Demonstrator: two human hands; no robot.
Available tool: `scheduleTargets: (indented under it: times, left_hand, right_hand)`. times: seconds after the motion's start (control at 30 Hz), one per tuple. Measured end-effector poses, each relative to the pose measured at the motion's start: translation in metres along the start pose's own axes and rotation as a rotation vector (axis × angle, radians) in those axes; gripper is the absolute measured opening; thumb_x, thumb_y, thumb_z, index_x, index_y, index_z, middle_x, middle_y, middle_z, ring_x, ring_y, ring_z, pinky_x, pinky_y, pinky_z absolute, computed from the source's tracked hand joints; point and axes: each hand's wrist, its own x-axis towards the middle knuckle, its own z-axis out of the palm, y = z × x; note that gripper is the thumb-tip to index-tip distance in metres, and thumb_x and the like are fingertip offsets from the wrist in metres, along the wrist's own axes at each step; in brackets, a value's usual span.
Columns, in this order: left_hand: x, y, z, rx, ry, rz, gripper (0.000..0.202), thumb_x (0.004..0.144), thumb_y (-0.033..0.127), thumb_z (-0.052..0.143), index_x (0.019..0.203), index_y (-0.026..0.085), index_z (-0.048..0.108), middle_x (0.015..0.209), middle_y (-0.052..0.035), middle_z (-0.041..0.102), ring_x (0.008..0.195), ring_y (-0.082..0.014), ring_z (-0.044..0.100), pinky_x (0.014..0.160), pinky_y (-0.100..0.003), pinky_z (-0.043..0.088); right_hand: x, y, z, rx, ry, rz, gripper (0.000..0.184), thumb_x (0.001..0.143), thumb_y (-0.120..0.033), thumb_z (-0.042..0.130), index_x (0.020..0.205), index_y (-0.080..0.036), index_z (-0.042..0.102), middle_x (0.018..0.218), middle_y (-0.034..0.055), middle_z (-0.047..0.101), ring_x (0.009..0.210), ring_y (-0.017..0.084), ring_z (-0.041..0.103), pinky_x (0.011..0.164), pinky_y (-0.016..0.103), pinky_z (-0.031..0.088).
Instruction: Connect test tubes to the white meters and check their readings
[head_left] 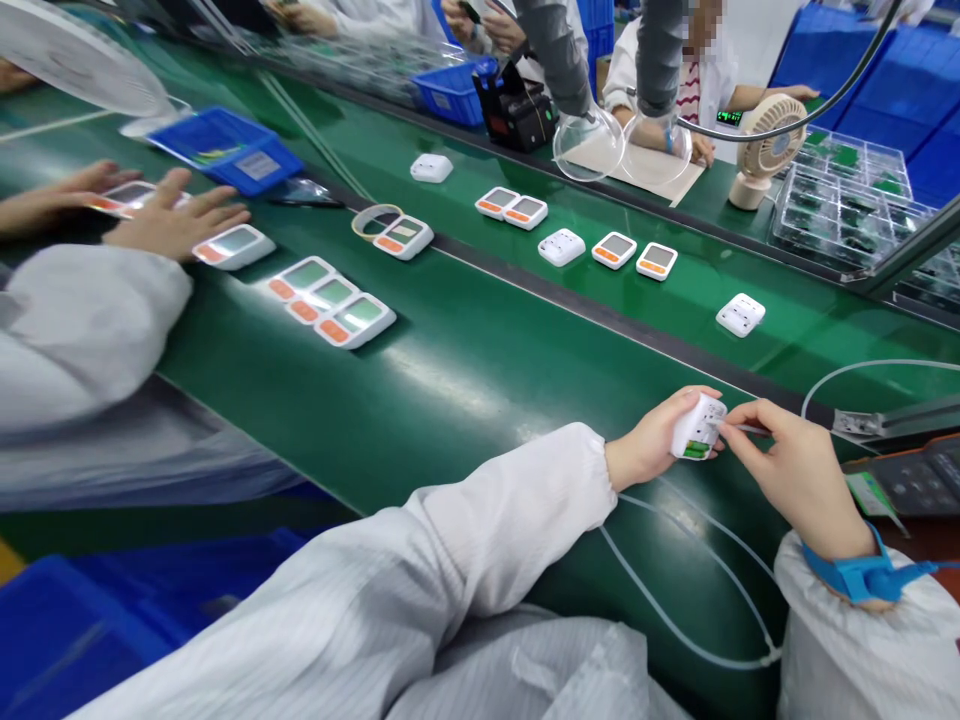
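On the surface (480, 410), left end: co-worker's hands (166, 218) at the display units there; blue tray (259, 165) beyond.
Surface, left of middle: three orange-trimmed display units (332, 292), side by side, faces up.
Beyond the dark rail (540, 290): loose row of white units (562, 247), some faces up, some backs up.
Near edge, right: pale tube (771, 657) loops over the surface, below the hands.
White unit (699, 425): held up near the surface's right end, tilted, marked back showing, green contents at its lower end.
Left hand (654, 438): fingers curled around unit, gripping it.
Right hand (806, 475): blue strap (855, 575) at wrist; thumb and forefinger pinched at unit's back; anything between them cannot be told.
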Motion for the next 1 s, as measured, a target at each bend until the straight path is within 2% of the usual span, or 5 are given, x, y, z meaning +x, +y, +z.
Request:
scheduleTargets:
  times: [0.17,0.37,0.5,0.77,1.0]
  left_hand:
    - [-0.0007,0.0014,0.0025,0.007,0.006,0.002,0.047,0.078,0.052,0.067,0.109,0.018,0.058,0.085,-0.0059,0.065,0.073,-0.0205,0.065,0.063,-0.031,0.051]
    - [-0.0009,0.0027,0.0038,0.012,0.025,0.028,0.047,0.076,0.051,0.069,0.107,0.017,0.059,0.08,-0.0038,0.063,0.067,-0.0171,0.061,0.06,-0.03,0.05]
    - [-0.0009,0.0031,0.0035,-0.001,0.025,0.024,0.047,0.076,0.051,0.069,0.106,0.017,0.059,0.078,-0.0028,0.062,0.064,-0.0158,0.059,0.058,-0.028,0.049]
    - [-0.0017,0.0018,0.0033,0.001,0.032,0.029,0.044,0.078,0.049,0.068,0.108,0.017,0.06,0.084,-0.0039,0.064,0.067,-0.0165,0.061,0.061,-0.028,0.048]
    - [-0.0016,0.0026,0.0039,0.0,0.043,0.03,0.045,0.077,0.049,0.069,0.106,0.016,0.06,0.082,-0.0035,0.064,0.066,-0.0152,0.06,0.062,-0.027,0.046]
  right_hand:
    - [-0.0003,-0.0006,0.0049,-0.027,0.015,-0.003,0.017,0.092,-0.027,0.052,0.091,-0.021,0.068,0.088,0.0023,0.072,0.077,0.02,0.067,0.072,0.031,0.049]
    - [0.0009,-0.0015,0.0053,-0.035,-0.038,0.007,0.016,0.091,-0.027,0.052,0.086,-0.021,0.066,0.084,0.0019,0.07,0.075,0.02,0.066,0.071,0.032,0.048]
    - [0.002,-0.0022,0.0076,-0.039,-0.021,0.012,0.016,0.091,-0.027,0.05,0.086,-0.02,0.065,0.083,0.0031,0.069,0.075,0.021,0.065,0.071,0.033,0.048]
    - [0.002,-0.0052,0.0104,-0.015,-0.015,0.059,0.018,0.091,-0.027,0.047,0.086,-0.021,0.062,0.084,0.0046,0.069,0.076,0.022,0.065,0.07,0.034,0.048]
    - [0.0016,-0.0067,0.0105,-0.005,-0.047,0.029,0.016,0.092,-0.025,0.048,0.085,-0.02,0.062,0.084,0.004,0.067,0.076,0.021,0.064,0.073,0.034,0.049]
